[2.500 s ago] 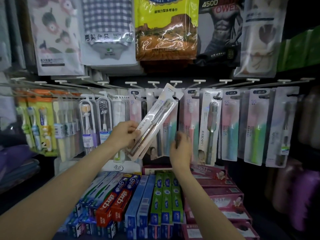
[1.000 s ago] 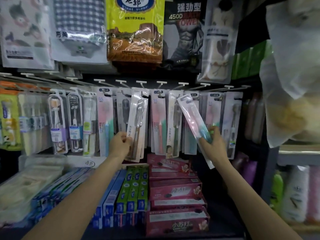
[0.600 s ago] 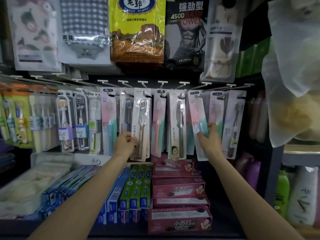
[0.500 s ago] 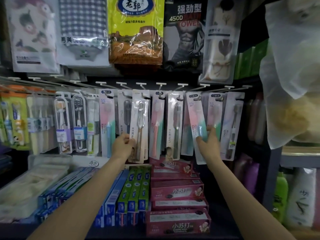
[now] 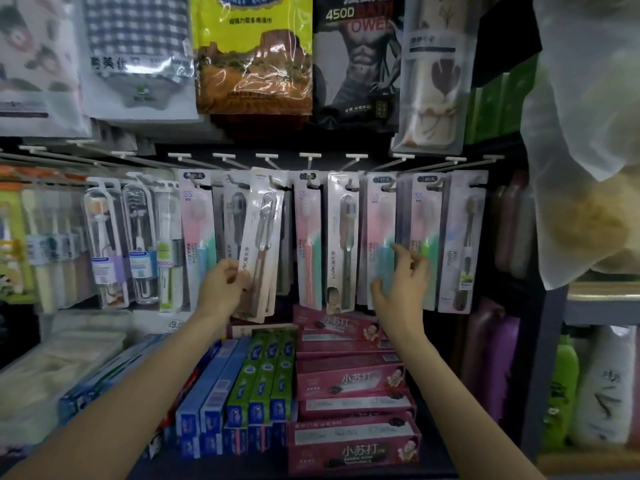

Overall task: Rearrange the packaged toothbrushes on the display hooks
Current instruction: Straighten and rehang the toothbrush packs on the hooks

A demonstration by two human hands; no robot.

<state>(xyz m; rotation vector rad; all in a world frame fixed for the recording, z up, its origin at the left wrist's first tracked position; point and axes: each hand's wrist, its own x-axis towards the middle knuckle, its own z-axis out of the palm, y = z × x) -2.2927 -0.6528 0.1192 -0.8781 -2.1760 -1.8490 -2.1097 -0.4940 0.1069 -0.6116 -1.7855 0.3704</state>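
Note:
A row of packaged toothbrushes hangs from white display hooks (image 5: pixel 310 155) across the middle. My left hand (image 5: pixel 223 284) grips the lower part of a white pack with a grey-brown toothbrush (image 5: pixel 261 237), which hangs tilted from its hook. My right hand (image 5: pixel 403 282) is in front of the pink-and-teal pack (image 5: pixel 379 216), fingers spread and relaxed, holding nothing. That pack hangs straight on its hook. Beside it hang a grey-brush pack (image 5: pixel 343 237) and another pink-and-green pack (image 5: pixel 424 216).
Boxed toothpaste lies stacked below: pink boxes (image 5: pixel 349 379), green boxes (image 5: pixel 265 372), blue boxes (image 5: pixel 207 403). Towel packs (image 5: pixel 254 53) hang above. A white plastic bag (image 5: pixel 588 133) hangs at the right, with bottles (image 5: pixel 561 386) below it.
My right hand tilted the pink-and-teal pack, set it straight on its hook, then let go and opened. My left hand keeps its grip on the white pack.

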